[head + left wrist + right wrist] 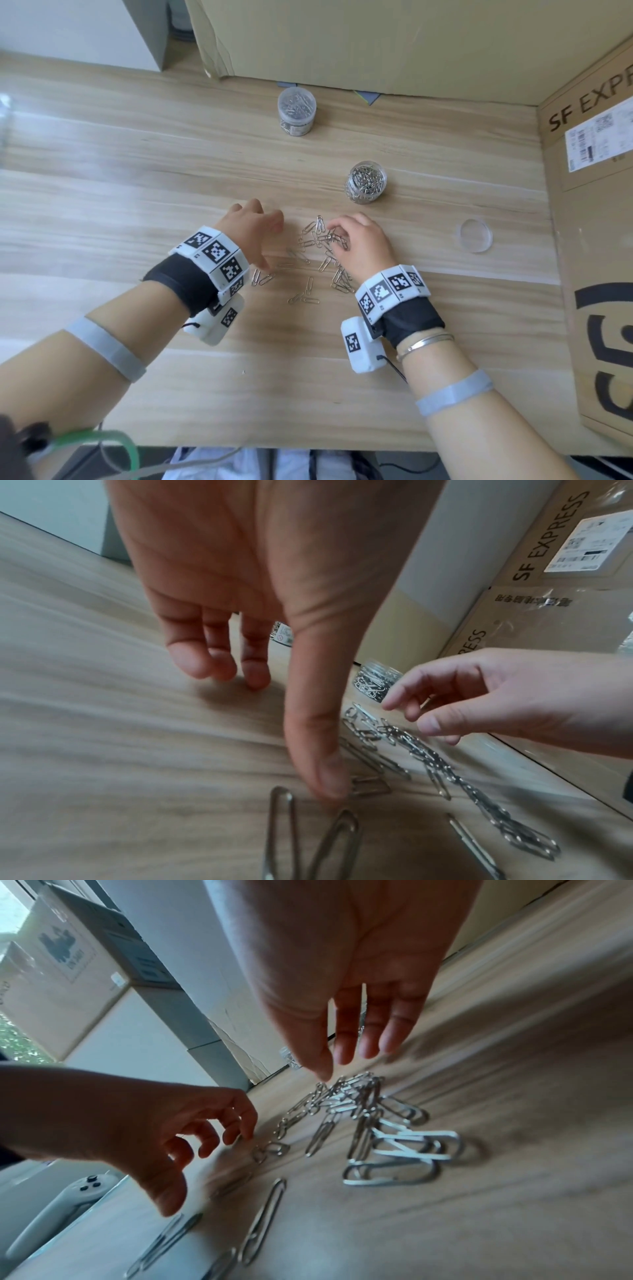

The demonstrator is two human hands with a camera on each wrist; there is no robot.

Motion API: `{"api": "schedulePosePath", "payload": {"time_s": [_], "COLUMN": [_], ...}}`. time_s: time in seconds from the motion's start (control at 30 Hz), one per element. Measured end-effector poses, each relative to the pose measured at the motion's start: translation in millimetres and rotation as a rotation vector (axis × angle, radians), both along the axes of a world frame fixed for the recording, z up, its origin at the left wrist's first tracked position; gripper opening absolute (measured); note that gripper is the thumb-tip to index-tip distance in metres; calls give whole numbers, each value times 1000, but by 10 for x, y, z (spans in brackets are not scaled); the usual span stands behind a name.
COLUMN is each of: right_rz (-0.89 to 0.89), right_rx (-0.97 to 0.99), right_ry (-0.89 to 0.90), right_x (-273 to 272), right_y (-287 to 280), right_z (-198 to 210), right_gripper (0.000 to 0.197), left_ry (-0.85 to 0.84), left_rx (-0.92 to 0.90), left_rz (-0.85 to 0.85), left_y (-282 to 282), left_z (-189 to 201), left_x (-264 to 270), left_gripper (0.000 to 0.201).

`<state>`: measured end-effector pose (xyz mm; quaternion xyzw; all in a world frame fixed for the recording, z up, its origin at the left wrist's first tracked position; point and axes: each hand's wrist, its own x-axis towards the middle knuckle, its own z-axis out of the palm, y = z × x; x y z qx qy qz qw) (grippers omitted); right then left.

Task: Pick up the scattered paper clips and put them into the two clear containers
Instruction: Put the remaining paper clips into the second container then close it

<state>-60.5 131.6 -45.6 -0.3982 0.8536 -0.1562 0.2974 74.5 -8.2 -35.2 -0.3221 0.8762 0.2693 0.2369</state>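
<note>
Left hand [255,233] hangs over the left edge of the paper clips [317,253], fingers loose and spread, holding nothing; its thumb tip [330,783] comes down beside one clip, contact too blurred to call. Right hand [361,240] sits over the right side of the heap, fingers half curled, thumb and forefinger close together; head view hints at a clip pinched, wrist views show the fingertips [349,1047] just above the pile, so cannot tell if it holds any.

Clips lie scattered on the wooden table [137,192], between the two wrists. Near container [367,183], open and nearly full of clips, stands just beyond the right hand. Far container [296,111] stands well behind, by the back cardboard box [376,44]. A clear lid [474,235] lies flat to the right (seen in the head view only).

Right wrist view alone shows a white controller [58,1204] at the left table edge. Left wrist view shows the SF Express box [548,631] walling the right side. Open tabletop lies left of the clips; box faces close the back and right.
</note>
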Motion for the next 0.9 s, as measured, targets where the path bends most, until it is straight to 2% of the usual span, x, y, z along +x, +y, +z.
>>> {"api": "schedulePosePath", "payload": {"time_s": [0.03, 0.13, 0.3, 0.43, 0.57, 0.63, 0.7, 0.8, 0.9], "right_rz": [17, 62, 176, 196, 44, -12, -26, 19, 41], "right_rx": [19, 47, 162, 193, 125, 98, 113, 203, 251], "right_ry": [13, 44, 61, 124, 206, 235, 214, 189, 200], "right_x": [20, 126, 290, 310, 231, 164, 104, 81, 103], "right_y": [-7, -34, -13, 15, 10, 28, 56, 109, 152], "right_z": [2, 26, 40, 9, -13, -10, 15, 61, 47], "right_gripper": [28, 43, 65, 64, 54, 53, 62, 80, 95], "left_ry": [-7, -18, 44, 98, 128, 130, 107, 32, 26], "left_rx": [-7, -24, 14, 13, -8, 28, 50, -69, -171], "left_rz": [-16, -52, 9, 47, 91, 89, 27, -139, -181], "left_y": [11, 42, 119, 165, 187, 189, 200, 285, 372], "left_z": [7, 4, -70, -132, -160, -124, -72, -34, -83], "left_x": [21, 37, -1, -55, -92, -89, -65, -48, -99], "left_gripper": [68, 73, 69, 59, 50, 58, 76, 97, 100]}}
